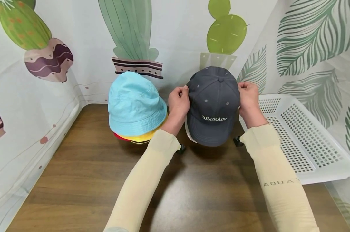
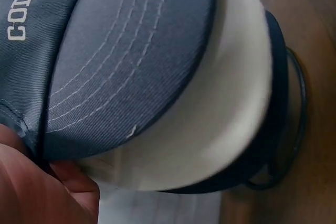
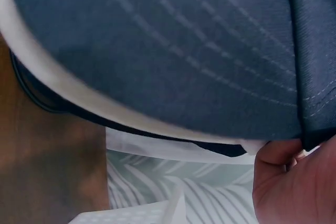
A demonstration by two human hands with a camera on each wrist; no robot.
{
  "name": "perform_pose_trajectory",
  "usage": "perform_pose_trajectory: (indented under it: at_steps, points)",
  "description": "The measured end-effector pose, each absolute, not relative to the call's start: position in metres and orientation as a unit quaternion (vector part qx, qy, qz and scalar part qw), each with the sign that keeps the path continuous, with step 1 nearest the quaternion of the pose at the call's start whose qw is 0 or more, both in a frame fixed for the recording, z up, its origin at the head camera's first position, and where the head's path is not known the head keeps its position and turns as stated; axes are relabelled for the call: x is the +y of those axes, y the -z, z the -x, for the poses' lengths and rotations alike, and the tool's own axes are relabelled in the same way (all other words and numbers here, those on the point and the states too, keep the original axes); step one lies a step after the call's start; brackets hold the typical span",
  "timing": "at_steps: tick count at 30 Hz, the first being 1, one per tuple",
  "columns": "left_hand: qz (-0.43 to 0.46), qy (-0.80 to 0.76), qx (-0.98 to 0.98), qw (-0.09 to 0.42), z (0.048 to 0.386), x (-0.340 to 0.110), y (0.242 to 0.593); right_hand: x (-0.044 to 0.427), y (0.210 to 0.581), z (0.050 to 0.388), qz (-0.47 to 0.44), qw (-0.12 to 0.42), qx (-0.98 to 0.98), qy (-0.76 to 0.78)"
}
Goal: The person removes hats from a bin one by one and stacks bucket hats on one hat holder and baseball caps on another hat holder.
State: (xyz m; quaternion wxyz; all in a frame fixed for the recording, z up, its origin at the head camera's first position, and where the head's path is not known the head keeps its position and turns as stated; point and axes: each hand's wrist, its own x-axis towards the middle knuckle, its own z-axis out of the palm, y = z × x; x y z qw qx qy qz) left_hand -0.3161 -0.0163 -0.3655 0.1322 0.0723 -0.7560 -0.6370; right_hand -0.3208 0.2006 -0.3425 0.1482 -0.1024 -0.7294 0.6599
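A dark grey baseball cap [image 1: 214,93] lettered COLORADO sits at the back of the table, its brim toward me. Its left edge is pinched by my left hand [image 1: 179,104], thumb and fingers at the side. On the opposite edge, my right hand [image 1: 248,100] pinches the cap's side too. Beneath it, the left wrist view shows a cream brim [image 2: 231,114] and under that a dark brim [image 2: 278,72]. A thin dark loop [image 2: 303,108] curves out below these; what it belongs to is hidden.
Left of the caps stands a stack of bucket hats, a light blue hat [image 1: 134,103] on top with yellow and red edges under it. A white perforated basket [image 1: 305,178] lies at the right. Behind the wooden table [image 1: 192,193] hangs a cactus-print cloth [image 1: 85,32].
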Motion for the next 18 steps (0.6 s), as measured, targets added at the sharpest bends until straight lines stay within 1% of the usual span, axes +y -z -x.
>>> perform_pose_trajectory:
  at_steps: [6, 18]
  points:
    - [-0.084, 0.636, -0.758, 0.116, 0.319, -0.017, 0.376, 0.202, 0.351, 0.323, 0.133, 0.139, -0.728, -0.658]
    - [-0.090, 0.622, -0.770, 0.114, 0.325, -0.017, 0.387, 0.205, 0.370, 0.332, 0.155, 0.128, -0.727, -0.657]
